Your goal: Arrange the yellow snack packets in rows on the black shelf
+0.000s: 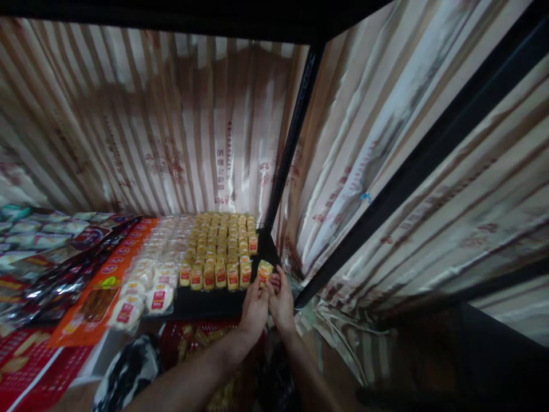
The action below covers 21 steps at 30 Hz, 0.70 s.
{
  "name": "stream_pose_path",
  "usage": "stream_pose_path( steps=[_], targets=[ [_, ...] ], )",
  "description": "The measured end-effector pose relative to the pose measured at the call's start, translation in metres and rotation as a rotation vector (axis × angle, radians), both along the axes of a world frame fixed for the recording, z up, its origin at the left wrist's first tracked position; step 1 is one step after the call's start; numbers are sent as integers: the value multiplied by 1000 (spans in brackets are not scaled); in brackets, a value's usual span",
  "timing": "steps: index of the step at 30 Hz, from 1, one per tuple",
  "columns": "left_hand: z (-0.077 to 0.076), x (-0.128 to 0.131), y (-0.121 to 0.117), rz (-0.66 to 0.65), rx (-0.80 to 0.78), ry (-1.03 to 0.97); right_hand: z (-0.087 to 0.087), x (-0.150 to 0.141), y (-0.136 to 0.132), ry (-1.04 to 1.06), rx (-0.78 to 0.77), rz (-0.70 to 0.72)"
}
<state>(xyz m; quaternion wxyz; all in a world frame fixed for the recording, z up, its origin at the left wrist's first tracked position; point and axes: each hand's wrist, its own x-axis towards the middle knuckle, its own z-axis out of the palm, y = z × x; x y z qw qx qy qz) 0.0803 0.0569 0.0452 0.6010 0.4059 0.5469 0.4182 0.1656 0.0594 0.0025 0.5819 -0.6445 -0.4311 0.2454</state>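
Between my left hand (256, 306) and my right hand (281, 297) is a small yellow wrapped snack cake (265, 271) with a red label. Fingers of both hands close on its lower part, just in front of the black shelf (199, 300). Left of my hands, matching snack cakes (221, 272) stand in tight rows on the shelf, labels facing me. The right end of the front row lies close to my left fingertips.
Round white packaged cakes (160, 297), orange packs (100, 294) and dark shiny packs (55, 286) line the shelf leftward. Below are red crates (51, 372). A black post (295, 126) and a slanted black bar (407, 154) stand before striped sheeting (193, 114).
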Motion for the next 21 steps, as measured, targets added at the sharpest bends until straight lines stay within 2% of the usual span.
stream_pose_path(
  steps=[5,8,13,17,21],
  targets=[
    [-25,19,15,21,-84,-143,-11,12,28,-164,-96,9],
    [-36,24,21,16,-48,-160,-19,17,37,-211,-122,52],
    [-50,33,25,44,-32,-163,-29,19,43,14,-149,93],
    [-54,36,25,44,-69,-218,-29,20,52,111,-102,100],
    [-44,37,35,58,-45,-240,-24,22,67,72,-67,121]
  ],
)
